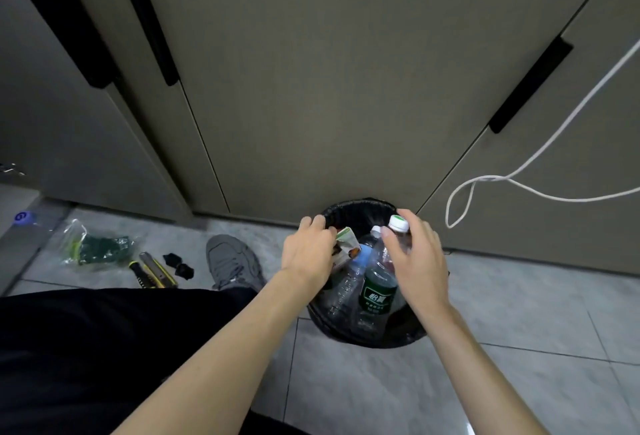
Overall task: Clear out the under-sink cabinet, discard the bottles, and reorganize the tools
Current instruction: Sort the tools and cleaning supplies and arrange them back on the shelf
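**Both hands over the bin of bottles**

Closed grey-green cabinet doors (311,88) with black bar handles filled the upper view, above a grey tiled floor (381,382). A white cord (540,147) hung looped at about 3 o'clock of the frame.

The black-lined waste bin (360,209) stood against the door base, just right of centre. Inside it lay clear plastic bottles: a dark-green-labelled bottle (377,292) leaning toward 12 o'clock, and a blue-banded bottle (349,279) beside it at 9 o'clock.

The person's black trouser leg (86,348) covered the 8 o'clock area, with a grey sneaker (230,261) beyond it.

The left hand (310,254) sat over the bin's 10 o'clock rim, fingers curled around a white-and-green carton (346,244). The right hand (419,258) hovered at the bin's 2 o'clock, fingers wrapped around a clear bottle with a white-and-green cap (398,223), held upright above the others.

At 9 o'clock on the floor lay a clear bag of green items (97,244), a yellow-and-black utility knife (157,270), a second similar tool (140,273), and small black pieces (178,263).
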